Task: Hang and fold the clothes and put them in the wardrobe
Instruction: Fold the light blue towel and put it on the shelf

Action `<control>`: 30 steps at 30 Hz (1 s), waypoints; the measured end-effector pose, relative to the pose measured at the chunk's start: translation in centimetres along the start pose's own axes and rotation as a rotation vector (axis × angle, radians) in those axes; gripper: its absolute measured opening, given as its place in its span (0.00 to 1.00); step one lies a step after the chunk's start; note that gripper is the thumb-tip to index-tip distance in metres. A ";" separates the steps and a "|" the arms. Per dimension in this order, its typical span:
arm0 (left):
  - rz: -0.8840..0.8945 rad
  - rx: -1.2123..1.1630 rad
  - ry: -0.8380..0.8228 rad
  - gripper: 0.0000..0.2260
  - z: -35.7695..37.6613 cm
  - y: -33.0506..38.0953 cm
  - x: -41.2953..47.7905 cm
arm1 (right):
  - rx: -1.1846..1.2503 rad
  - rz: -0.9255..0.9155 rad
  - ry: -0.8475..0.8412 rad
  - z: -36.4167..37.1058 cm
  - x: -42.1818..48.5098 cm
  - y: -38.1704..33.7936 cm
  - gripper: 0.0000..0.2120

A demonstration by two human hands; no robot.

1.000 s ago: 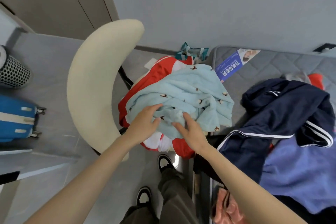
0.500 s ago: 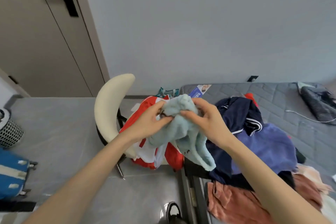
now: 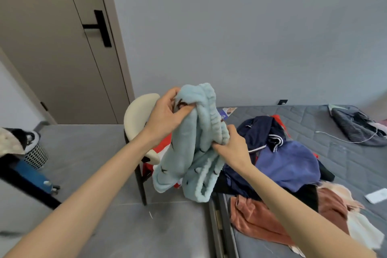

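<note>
- While both sets of fingers are curled into the cloth, note how they sit: your left hand (image 3: 166,112) pinches a fold at the top of the light blue fleece garment (image 3: 188,161). Your right hand (image 3: 232,146) grips it lower down, on the bed side.
- Between the two grips runs a ribbed band (image 3: 211,111), slanting down from the left fingers to the right ones. I judge this is the edge to draw out straight next.
- Below your fingers the rest hangs bunched, its long axis near upright, with the lowest loop clear of the floor (image 3: 94,163).
- Behind the hanging cloth stands the cream chair (image 3: 138,109), with a red garment (image 3: 161,145) on its seat.
- To the right of your right hand, the bed (image 3: 345,165) carries a navy jacket (image 3: 259,130), a blue top (image 3: 289,165) and a rust-coloured piece (image 3: 257,218). It looks the nearer flat place for folding.
- Far to the left of your left hand is a door with a black handle (image 3: 62,58). You cannot tell from here whether it is the wardrobe.
</note>
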State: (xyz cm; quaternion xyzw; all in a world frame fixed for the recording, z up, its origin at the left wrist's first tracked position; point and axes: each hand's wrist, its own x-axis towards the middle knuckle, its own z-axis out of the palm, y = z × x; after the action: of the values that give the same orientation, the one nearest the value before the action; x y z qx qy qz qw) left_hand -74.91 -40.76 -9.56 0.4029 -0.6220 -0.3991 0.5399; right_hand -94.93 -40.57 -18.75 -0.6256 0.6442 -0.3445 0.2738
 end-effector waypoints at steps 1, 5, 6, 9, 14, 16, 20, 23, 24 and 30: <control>0.005 -0.016 0.072 0.05 0.2 0.6 -1.3 | -0.026 -0.015 0.010 -0.8 -0.9 0.4 0.15; 0.028 -0.005 0.368 0.07 0.7 2.2 -7.3 | -0.174 -0.027 -0.023 -3.8 -3.9 1.5 0.11; 0.032 0.008 0.430 0.09 0.6 2.5 -9.0 | -0.204 -0.045 -0.028 -4.4 -4.6 1.6 0.11; 0.020 0.085 0.599 0.11 -0.5 3.5 -14.1 | -0.248 -0.139 -0.047 -5.4 -7.1 0.5 0.10; -0.025 0.142 0.928 0.09 -4.2 6.0 -21.5 | -0.249 -0.381 -0.131 -4.2 -10.9 -4.9 0.09; -0.021 0.161 1.025 0.10 -6.3 7.4 -23.9 | -0.236 -0.501 -0.157 -3.3 -12.3 -8.2 0.05; 0.008 0.247 1.123 0.12 -10.2 10.6 -27.7 | -0.222 -0.644 -0.224 -1.6 -14.2 -14.0 0.09; 0.030 0.349 1.174 0.12 -12.9 13.1 -30.8 | -0.171 -0.744 -0.261 -0.2 -15.2 -18.1 0.13; 0.026 0.382 1.170 0.12 -13.7 13.8 -31.7 | -0.171 -0.772 -0.272 0.3 -15.5 -19.3 0.14; -0.268 0.528 0.939 0.07 -18.1 14.9 -37.4 | -0.436 -0.914 -0.383 3.9 -17.0 -22.8 0.19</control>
State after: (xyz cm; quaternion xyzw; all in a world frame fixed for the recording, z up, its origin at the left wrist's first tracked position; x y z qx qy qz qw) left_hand -54.52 -1.63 -6.99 0.7348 -0.3369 -0.0722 0.5843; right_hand -76.64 -23.56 -4.51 -0.9360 0.3015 -0.1665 0.0725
